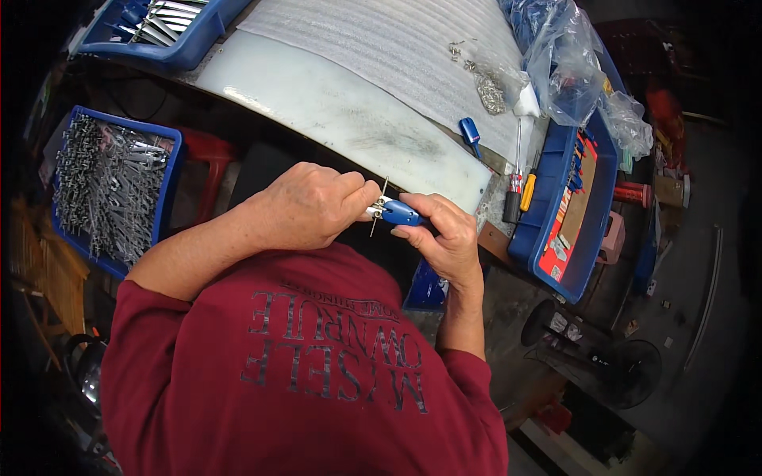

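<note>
Both my hands meet in front of my chest, just off the near edge of a worktable. Between them is a small tool part with a blue plastic end and a metal body; its exact kind I cannot make out. My left hand is closed on the metal end, its fingers curled over it. The thumb and fingers of my right hand pinch the blue end. A thin metal rod stands crosswise at the metal part. Another blue plastic piece lies on the table to the right.
Small metal pieces lie heaped on the foam sheet. Screwdrivers rest near a blue bin at right, below clear plastic bags. Another blue bin at left holds many metal parts. A third bin stands far left.
</note>
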The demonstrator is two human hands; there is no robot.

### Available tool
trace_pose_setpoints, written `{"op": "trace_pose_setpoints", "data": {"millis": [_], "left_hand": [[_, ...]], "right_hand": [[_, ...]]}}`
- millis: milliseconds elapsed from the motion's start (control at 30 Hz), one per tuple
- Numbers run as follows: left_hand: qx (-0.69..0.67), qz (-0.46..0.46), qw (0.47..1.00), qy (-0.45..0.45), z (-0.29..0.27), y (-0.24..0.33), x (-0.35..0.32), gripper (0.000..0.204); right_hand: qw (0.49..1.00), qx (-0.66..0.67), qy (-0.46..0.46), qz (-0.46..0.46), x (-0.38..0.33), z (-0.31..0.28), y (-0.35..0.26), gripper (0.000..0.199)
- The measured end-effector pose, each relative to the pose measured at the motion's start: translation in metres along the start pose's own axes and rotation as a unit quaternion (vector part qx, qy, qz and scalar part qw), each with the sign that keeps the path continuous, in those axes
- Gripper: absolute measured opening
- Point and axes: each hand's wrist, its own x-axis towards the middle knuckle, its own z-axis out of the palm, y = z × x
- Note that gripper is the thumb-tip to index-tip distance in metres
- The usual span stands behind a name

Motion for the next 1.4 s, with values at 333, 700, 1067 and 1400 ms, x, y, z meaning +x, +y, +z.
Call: {"op": "trace_pose_setpoints", "data": {"millis": [333,700,1067,1400], "left_hand": [[0.01,-0.007,1.0,0.019,0.002,0.002,0.0,0.022],[0.011,-0.014,1.0,0.021,0.004,0.002,0.0,0.023],[0.011,-0.011,1.0,0.016,-0.001,0.004,0.002,0.022],[0.008,-0.03,0.999,0.025,0.002,0.006,0.002,0.019]], "right_hand": [[1.0,0.014,0.022,0.015,-0.002,0.002,0.001,0.035],[0.999,0.013,0.043,0.017,-0.004,0.005,0.003,0.035],[1.0,0.012,0.025,0.01,-0.001,0.0,0.005,0.034],[0.999,0.013,0.032,0.015,-0.001,0.002,0.005,0.033]]}}
